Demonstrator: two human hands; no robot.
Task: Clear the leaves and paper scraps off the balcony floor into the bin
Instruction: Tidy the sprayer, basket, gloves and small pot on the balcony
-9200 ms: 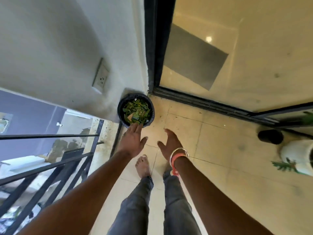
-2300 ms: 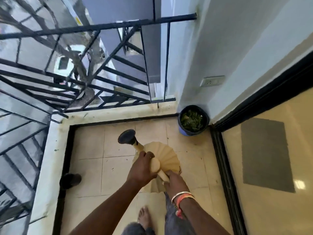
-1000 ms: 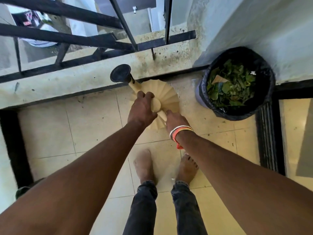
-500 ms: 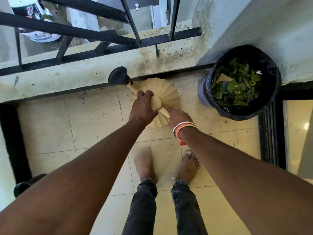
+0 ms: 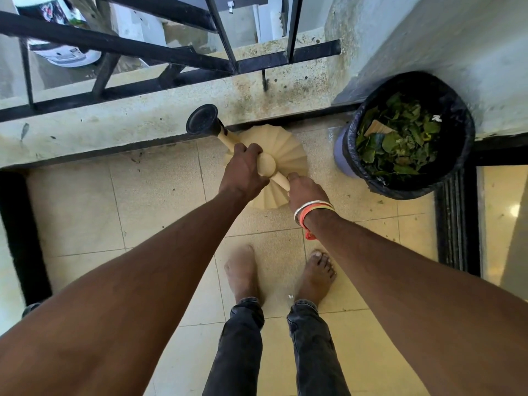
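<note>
- Left hand (image 5: 243, 171) and right hand (image 5: 307, 191) curl round the cream watering can (image 5: 288, 150); the two-handed hold likely steadies it by the kerb (image 5: 114, 121).
- Bin (image 5: 464, 130) holding leaves (image 5: 400, 138) stands just beside; only flecks seem left on the tiles (image 5: 157, 201).

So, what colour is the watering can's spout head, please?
The watering can's spout head is black; head view.

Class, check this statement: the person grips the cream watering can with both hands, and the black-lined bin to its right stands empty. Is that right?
Not quite. The bin is not empty: the head view shows green leaves and a brown scrap inside it. The rest holds: the left hand and the right hand both grip the cream watering can, bin to its right.
</note>
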